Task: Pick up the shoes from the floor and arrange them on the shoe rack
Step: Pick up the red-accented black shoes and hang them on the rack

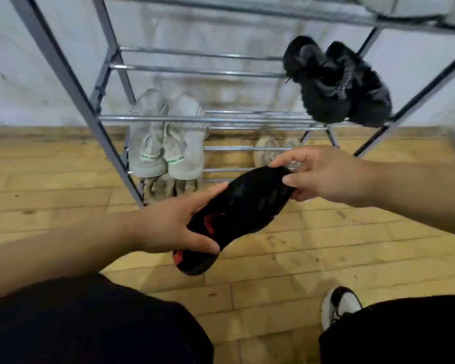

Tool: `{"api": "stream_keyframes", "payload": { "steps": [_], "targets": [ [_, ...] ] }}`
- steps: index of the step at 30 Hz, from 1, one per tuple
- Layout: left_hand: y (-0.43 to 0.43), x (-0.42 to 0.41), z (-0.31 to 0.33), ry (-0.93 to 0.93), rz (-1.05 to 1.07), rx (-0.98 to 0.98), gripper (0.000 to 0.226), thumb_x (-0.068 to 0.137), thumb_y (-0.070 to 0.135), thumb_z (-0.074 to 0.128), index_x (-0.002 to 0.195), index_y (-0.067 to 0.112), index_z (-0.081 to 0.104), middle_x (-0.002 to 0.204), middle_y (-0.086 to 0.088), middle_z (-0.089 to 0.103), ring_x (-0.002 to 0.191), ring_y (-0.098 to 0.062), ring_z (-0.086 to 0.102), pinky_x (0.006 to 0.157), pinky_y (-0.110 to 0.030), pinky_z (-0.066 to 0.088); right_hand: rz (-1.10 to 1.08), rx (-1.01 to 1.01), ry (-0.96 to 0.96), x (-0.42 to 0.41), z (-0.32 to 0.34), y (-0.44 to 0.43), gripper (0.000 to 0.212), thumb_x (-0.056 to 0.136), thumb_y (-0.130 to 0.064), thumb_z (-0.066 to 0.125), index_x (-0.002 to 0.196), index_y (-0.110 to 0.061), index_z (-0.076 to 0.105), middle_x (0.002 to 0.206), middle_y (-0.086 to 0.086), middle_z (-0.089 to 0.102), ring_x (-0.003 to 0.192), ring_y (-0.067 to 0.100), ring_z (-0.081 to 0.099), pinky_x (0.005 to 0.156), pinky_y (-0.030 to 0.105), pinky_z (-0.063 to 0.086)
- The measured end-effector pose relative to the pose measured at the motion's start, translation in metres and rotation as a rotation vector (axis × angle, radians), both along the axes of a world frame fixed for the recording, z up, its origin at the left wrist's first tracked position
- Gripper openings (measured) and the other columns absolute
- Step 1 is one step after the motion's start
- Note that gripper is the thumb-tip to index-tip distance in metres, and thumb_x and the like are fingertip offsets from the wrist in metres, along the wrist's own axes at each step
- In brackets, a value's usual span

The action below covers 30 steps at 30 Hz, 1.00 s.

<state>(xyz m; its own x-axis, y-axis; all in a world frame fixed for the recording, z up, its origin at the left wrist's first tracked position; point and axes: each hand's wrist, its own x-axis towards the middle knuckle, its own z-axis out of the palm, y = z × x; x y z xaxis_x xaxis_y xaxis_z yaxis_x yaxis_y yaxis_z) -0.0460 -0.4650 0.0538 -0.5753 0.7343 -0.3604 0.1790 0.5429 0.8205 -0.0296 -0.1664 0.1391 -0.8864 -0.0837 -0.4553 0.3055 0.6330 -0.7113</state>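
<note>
Past my dark trouser legs, my left hand grips the black shoe at its heel; my right hand pinches the toe, pointing toward the rack, sole up, above the floor.

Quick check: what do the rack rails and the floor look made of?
Rack rails: probably chromed metal tube, shiny with bright streak highlights. Floor: looks like light wood planks, matt, with visible seams and dark scuffs.
</note>
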Motion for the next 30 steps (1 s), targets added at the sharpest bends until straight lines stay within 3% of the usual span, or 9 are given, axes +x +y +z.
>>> {"api": "stream_keyframes", "payload": {
  "steps": [2,5,8,11,15,19,22,26,30],
  "targets": [
    [0.023,-0.015,0.054,0.069,-0.037,0.003,0.112,0.076,0.042,0.087,0.144,0.072,0.003,0.128,0.058,0.033,0.115,0.033,0.04,0.092,0.0,0.039,-0.114,-0.105,0.048,0.017,0.045,0.034,0.031,0.099,-0.003,0.063,0.111,-0.03,0.073,0.082,0.01,0.076,0.071,0.02,0.07,0.077,0.035,0.063],
    [0.069,-0.01,0.12,0.217,-0.176,-0.026,0.11,0.071,0.055,0.087,0.142,0.077,0.006,0.146,0.047,0.033,0.136,0.015,0.038,0.112,-0.021,0.036,-0.308,-0.282,0.129,0.063,0.095,0.09,0.032,0.1,0.0,0.059,0.113,-0.025,0.073,0.082,0.006,0.075,0.068,0.018,0.067,0.074,0.03,0.063],
    [0.125,0.011,0.161,0.344,-0.211,-0.046,0.106,0.067,0.066,0.081,0.14,0.079,0.005,0.142,0.046,0.039,0.129,0.012,0.043,0.104,-0.015,0.037,-0.485,-0.383,0.212,0.12,0.117,0.142,0.032,0.103,-0.004,0.056,0.121,-0.026,0.07,0.085,0.001,0.075,0.069,0.014,0.068,0.076,0.028,0.063],
    [0.19,0.039,0.18,0.382,-0.223,-0.037,0.107,0.061,0.069,0.083,0.141,0.078,0.012,0.154,0.032,0.035,0.139,-0.001,0.039,0.115,-0.029,0.033,-0.661,-0.402,0.259,0.171,0.112,0.187,0.033,0.104,-0.006,0.054,0.127,-0.026,0.067,0.086,0.002,0.071,0.07,0.012,0.064,0.07,0.024,0.061],
    [0.271,0.077,0.187,0.402,-0.294,-0.033,0.092,0.074,0.055,0.082,0.144,0.072,0.024,0.147,0.031,0.043,0.131,-0.002,0.048,0.102,-0.021,0.037,-0.92,-0.396,0.301,0.223,0.084,0.238,0.027,0.104,-0.01,0.057,0.116,-0.03,0.071,0.089,-0.003,0.077,0.072,0.011,0.07,0.067,0.023,0.061],
    [0.328,0.103,0.184,0.454,-0.372,-0.063,0.088,0.077,0.058,0.079,0.148,0.066,0.026,0.156,0.027,0.037,0.139,-0.006,0.042,0.106,-0.023,0.034,-1.122,-0.414,0.33,0.257,0.055,0.268,0.024,0.103,-0.013,0.06,0.114,-0.03,0.071,0.109,0.003,0.076,0.093,0.017,0.074,0.074,0.026,0.06],
    [0.348,0.112,0.181,0.486,-0.41,-0.105,0.087,0.079,0.056,0.079,0.151,0.058,0.03,0.157,0.024,0.038,0.139,-0.008,0.043,0.112,-0.027,0.034,-1.153,-0.391,0.327,0.27,0.042,0.278,0.033,0.102,-0.013,0.062,0.128,-0.032,0.069,0.115,0.006,0.075,0.103,0.024,0.074,0.078,0.028,0.062],
    [0.329,0.093,0.209,0.525,-0.337,-0.179,0.08,0.08,0.053,0.079,0.147,0.058,0.038,0.133,0.02,0.061,0.105,0.001,0.061,0.086,-0.015,0.042,-1.053,-0.389,0.351,0.246,0.051,0.261,0.038,0.1,-0.013,0.064,0.131,-0.036,0.067,0.112,0.007,0.075,0.091,0.018,0.072,0.075,0.025,0.06],
    [0.245,0.067,0.256,0.556,-0.133,-0.203,0.07,0.079,0.05,0.08,0.139,0.063,0.047,0.118,0.029,0.063,0.097,0.009,0.059,0.079,-0.013,0.041,-0.828,-0.422,0.399,0.182,0.082,0.199,0.044,0.099,-0.011,0.066,0.137,-0.033,0.062,0.112,0.005,0.074,0.097,0.016,0.075,0.079,0.024,0.061]
  ]
}}
